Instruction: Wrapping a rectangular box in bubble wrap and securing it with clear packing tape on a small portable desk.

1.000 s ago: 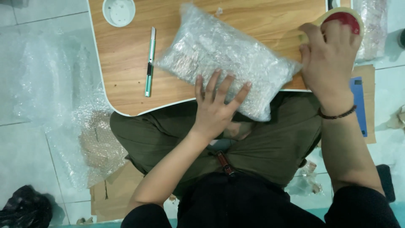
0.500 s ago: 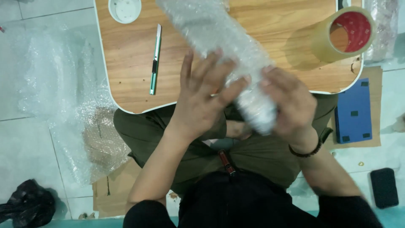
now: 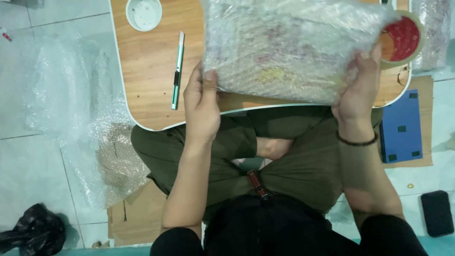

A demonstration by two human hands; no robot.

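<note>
1. The bubble-wrapped package (image 3: pixel 289 47), rolled narrow half a second ago, now spreads flat and wide above the table (image 3: pixel 147 71).
2. The left hand (image 3: pixel 201 102) and right hand (image 3: pixel 358 90) pinch its near corners.
3. A tan tape roll (image 3: pixel 417 35) with a red core lies just right.

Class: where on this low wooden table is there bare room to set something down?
Bare wood lies between the white dish, green knife and left hand. The right side is crowded: the bubble-wrapped parcel, held by both hands, and the tape roll.

We count: 1 bubble-wrapped parcel (image 3: pixel 289 47), 2 hands, left (image 3: pixel 201 106) & right (image 3: pixel 358 92), 1 tape roll (image 3: pixel 403 38), 1 green utility knife (image 3: pixel 177 71), 1 white round lid (image 3: pixel 143 13), 1 blue board (image 3: pixel 400 125), 1 black bag (image 3: pixel 31 232).
</note>
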